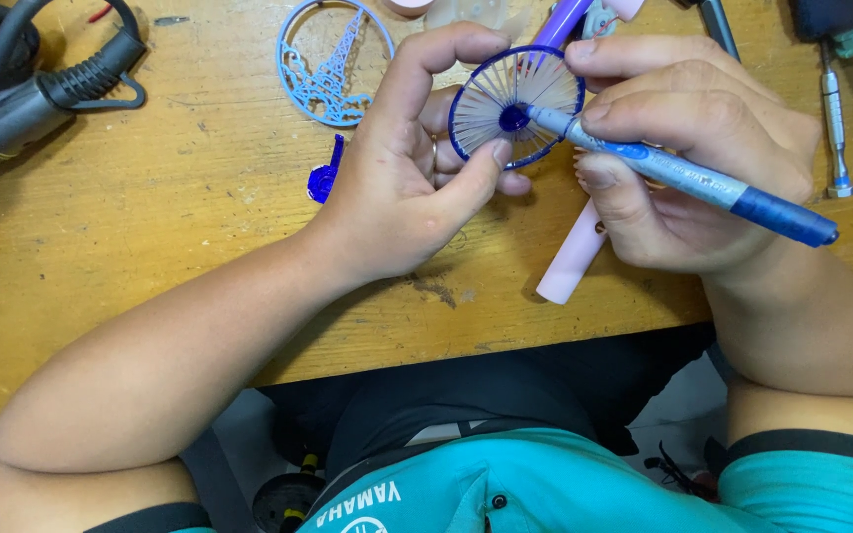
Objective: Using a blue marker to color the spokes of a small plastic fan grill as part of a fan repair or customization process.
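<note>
Two hands are used above the wooden bench [150, 227]: the blue spoked wheel [515, 107], upper centre of the frame, is pinched by its rim in the left hand [417, 168], so its hub is presented to the blue marker [683, 178] gripped in the right hand [703, 168].

Counted on the wooden bench

Two round blue wax pieces: one spoked wheel [515, 107], one tower ring [333, 61]; one small blue wax bit [325, 181]; one blue pen tool [683, 176]; one pink tube [575, 255]; one metal screwdriver [834, 123].

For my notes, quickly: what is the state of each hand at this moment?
Left hand: closed, holding the small blue spoked wheel.
Right hand: closed, holding the blue pen, tip at the wheel's hub.
</note>
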